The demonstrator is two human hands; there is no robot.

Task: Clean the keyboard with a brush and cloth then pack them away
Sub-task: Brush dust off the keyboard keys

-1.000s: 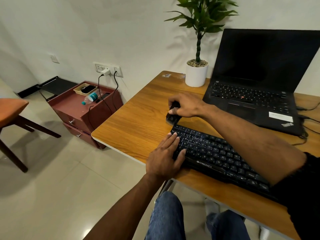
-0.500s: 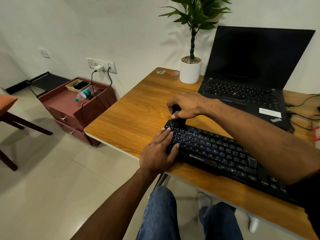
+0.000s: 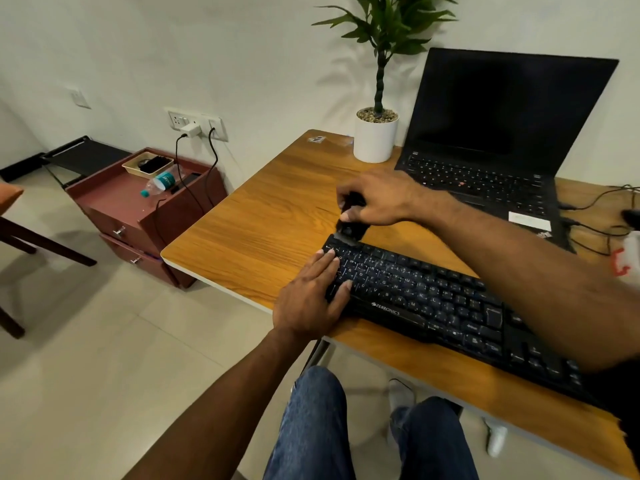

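Keyboard [image 3: 446, 306], black, lying at an angle along the near edge of a wooden desk [image 3: 263, 230], marked ZEBRONICS on its front lip. Left hand [image 3: 311, 299] resting flat on the keyboard's left end, fingers [image 3: 329, 261] spread apart and laid open over the keys, gripping nothing. Right hand [image 3: 377, 199] reaching across above the far left corner of the keyboard, fingers clamped together around a small black brush [image 3: 351, 226], with the brush's lower end touching or just over the keyboard's top edge; blurred, so not possible to tell which. Sitting behind the keyboard, an open black laptop [image 3: 485, 161] with a dark screen. Standing beside the laptop at the desk's back edge, a white pot holding a green plant [image 3: 377, 133]. Showing below the desk, knees in blue jeans [image 3: 311, 424]. Standing to the left of the desk against the wall, a low red drawer cabinet [image 3: 138, 216], carrying a plastic bottle [image 3: 157, 183] lying on its side and a small tray [image 3: 147, 163].
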